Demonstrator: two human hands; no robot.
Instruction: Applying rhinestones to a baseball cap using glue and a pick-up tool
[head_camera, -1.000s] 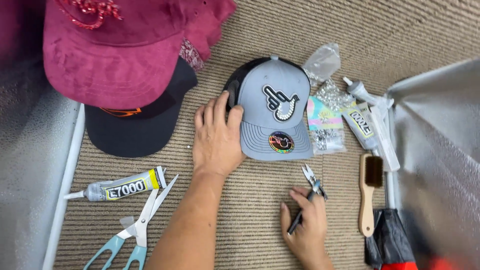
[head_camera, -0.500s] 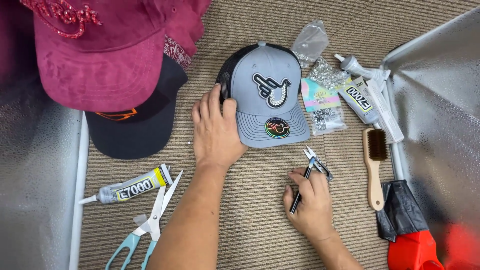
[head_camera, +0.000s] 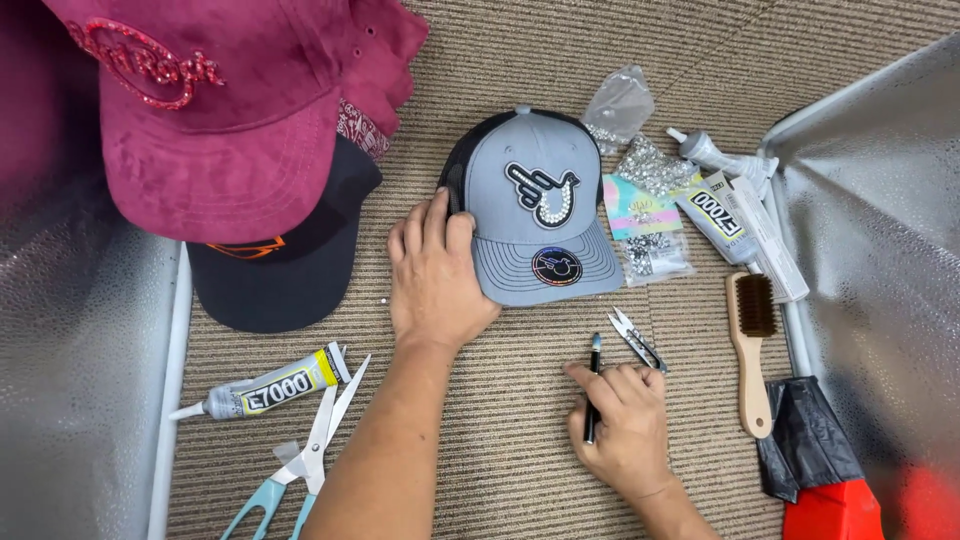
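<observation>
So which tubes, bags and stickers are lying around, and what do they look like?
Glue tube: lower left beside scissors, grey with yellow label.
Second glue tube: right of grey cap, grey, black-and-white label.
Clear bags: beside the cap, holding silvery beads, pastel card inside.
Round sticker: on cap brim, dark.

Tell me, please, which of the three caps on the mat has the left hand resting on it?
The grey cap with the patch on its front: the left hand lies on its left side. The maroon cap and black cap sit stacked apart, untouched.
</observation>
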